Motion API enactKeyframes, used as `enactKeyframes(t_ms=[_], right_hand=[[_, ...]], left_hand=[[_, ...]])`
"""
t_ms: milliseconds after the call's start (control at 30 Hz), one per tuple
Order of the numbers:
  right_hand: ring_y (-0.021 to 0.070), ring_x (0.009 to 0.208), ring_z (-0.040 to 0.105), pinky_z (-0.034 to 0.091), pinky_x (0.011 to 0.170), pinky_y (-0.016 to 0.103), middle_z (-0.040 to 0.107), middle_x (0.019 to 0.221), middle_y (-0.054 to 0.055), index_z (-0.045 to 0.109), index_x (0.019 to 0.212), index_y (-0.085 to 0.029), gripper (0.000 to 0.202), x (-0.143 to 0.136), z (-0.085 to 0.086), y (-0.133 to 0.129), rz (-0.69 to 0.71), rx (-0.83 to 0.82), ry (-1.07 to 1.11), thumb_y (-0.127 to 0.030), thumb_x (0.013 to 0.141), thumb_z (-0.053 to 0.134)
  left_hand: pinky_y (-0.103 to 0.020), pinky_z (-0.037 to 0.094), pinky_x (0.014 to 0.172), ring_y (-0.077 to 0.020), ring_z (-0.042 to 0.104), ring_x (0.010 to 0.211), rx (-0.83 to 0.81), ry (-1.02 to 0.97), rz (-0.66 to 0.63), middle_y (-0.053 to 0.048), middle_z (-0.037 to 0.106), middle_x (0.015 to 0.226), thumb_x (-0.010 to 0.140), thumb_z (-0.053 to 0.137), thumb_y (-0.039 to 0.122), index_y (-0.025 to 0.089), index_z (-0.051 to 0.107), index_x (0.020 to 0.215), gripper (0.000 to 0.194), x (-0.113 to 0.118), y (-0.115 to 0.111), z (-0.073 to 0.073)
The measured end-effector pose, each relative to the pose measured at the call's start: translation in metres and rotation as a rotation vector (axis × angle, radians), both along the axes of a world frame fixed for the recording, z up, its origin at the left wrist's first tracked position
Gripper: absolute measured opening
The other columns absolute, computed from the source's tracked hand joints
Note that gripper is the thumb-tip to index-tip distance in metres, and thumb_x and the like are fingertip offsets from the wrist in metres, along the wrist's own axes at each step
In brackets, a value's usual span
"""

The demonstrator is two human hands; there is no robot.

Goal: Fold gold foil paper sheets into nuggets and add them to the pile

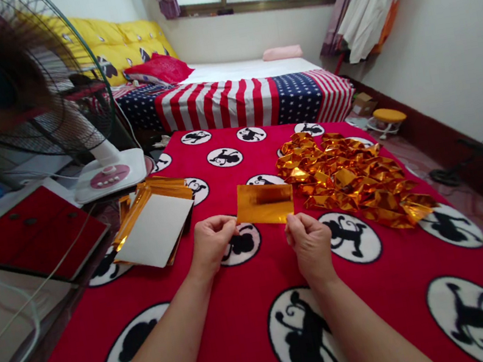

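A flat gold foil sheet (264, 203) is held up between my two hands over the red patterned cloth. My left hand (215, 240) pinches its lower left corner between thumb and fingers. At the lower right corner, my right hand (310, 242) grips it with curled fingers. To the left lies a stack of gold sheets (129, 215) with a pale grey sheet (157, 229) on top. On the right is a heap of folded gold foil pieces (345, 176), lying close beside the held sheet.
The red cloth (224, 357) with monkey circles spreads under everything. A fan (110, 169) stands at the left, near a dark red box (31, 228) and white cables. Behind are a bed (237, 98) and a yellow stool (389, 115).
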State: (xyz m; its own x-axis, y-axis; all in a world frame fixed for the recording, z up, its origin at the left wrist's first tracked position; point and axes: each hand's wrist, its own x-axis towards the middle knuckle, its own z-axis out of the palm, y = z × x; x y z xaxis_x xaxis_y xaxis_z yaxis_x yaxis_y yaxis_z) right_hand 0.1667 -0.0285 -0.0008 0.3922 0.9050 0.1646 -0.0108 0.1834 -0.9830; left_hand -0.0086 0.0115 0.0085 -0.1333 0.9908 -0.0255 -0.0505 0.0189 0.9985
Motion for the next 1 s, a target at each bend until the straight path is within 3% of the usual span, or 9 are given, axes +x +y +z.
enactKeyframes(t_ms=[100,200,400,500,600,833,1000], right_hand=[[0.0054,0.040,0.031,0.019,0.039,0.021,0.041,0.044,-0.007,0.048,0.053,-0.018,0.040,0.007,0.003,0.003,-0.073,0.033,0.130,-0.038,0.084,0.063],[0.0047,0.038,0.030,0.018,0.038,0.020,0.041,0.043,-0.007,0.047,0.053,-0.018,0.040,0.009,0.005,0.006,-0.091,0.059,0.230,-0.039,0.081,0.066],[0.0046,0.038,0.031,0.020,0.038,0.019,0.040,0.043,-0.007,0.047,0.055,-0.018,0.038,0.002,0.002,0.005,-0.044,0.055,0.295,-0.038,0.081,0.066],[0.0046,0.038,0.031,0.021,0.038,0.019,0.040,0.044,-0.008,0.047,0.055,-0.018,0.038,0.000,0.001,0.004,-0.024,0.052,0.320,-0.038,0.082,0.066],[0.0044,0.038,0.031,0.021,0.038,0.019,0.041,0.044,-0.007,0.048,0.056,-0.018,0.037,-0.002,0.001,0.002,0.016,0.044,0.333,-0.037,0.083,0.066],[0.0053,0.043,0.041,0.028,0.041,0.019,0.055,0.056,-0.003,0.059,0.070,-0.017,0.028,-0.011,0.000,0.001,0.276,-0.046,0.392,-0.041,0.081,0.069],[0.0059,0.040,0.039,0.027,0.040,0.021,0.050,0.048,-0.004,0.060,0.062,-0.015,0.028,-0.022,-0.002,0.000,0.319,-0.058,0.279,-0.036,0.075,0.074]], left_hand=[[-0.017,0.017,0.036,-0.0024,0.030,0.035,-0.008,-0.151,0.092,0.004,0.054,0.046,0.057,0.066,0.023,0.012,0.066,0.060,0.012,-0.011,0.007,0.000],[-0.016,0.015,0.037,-0.0018,0.027,0.034,0.002,-0.226,0.081,0.006,0.049,0.044,0.059,0.065,0.024,0.013,0.062,0.061,0.011,-0.015,0.009,-0.001],[-0.019,0.021,0.038,-0.0058,0.038,0.041,0.027,0.017,-0.233,-0.001,0.056,0.050,0.079,0.058,0.049,0.013,0.067,0.064,0.040,-0.004,-0.001,-0.004],[-0.021,0.021,0.039,-0.0064,0.036,0.040,-0.004,0.074,-0.346,-0.003,0.057,0.050,0.079,0.056,0.062,0.013,0.069,0.063,0.053,0.000,-0.002,-0.001],[-0.022,0.022,0.040,-0.0067,0.036,0.041,-0.026,0.080,-0.404,-0.003,0.058,0.050,0.074,0.060,0.064,0.013,0.070,0.061,0.053,0.002,-0.002,0.003],[-0.021,0.028,0.047,-0.0066,0.040,0.047,0.034,0.004,-0.206,0.001,0.055,0.051,0.076,0.069,0.048,0.014,0.059,0.055,0.041,0.012,-0.009,-0.004],[-0.022,0.033,0.052,-0.0087,0.045,0.051,0.123,0.070,-0.249,0.001,0.054,0.053,0.080,0.066,0.047,0.014,0.058,0.055,0.042,0.023,-0.014,-0.008]])
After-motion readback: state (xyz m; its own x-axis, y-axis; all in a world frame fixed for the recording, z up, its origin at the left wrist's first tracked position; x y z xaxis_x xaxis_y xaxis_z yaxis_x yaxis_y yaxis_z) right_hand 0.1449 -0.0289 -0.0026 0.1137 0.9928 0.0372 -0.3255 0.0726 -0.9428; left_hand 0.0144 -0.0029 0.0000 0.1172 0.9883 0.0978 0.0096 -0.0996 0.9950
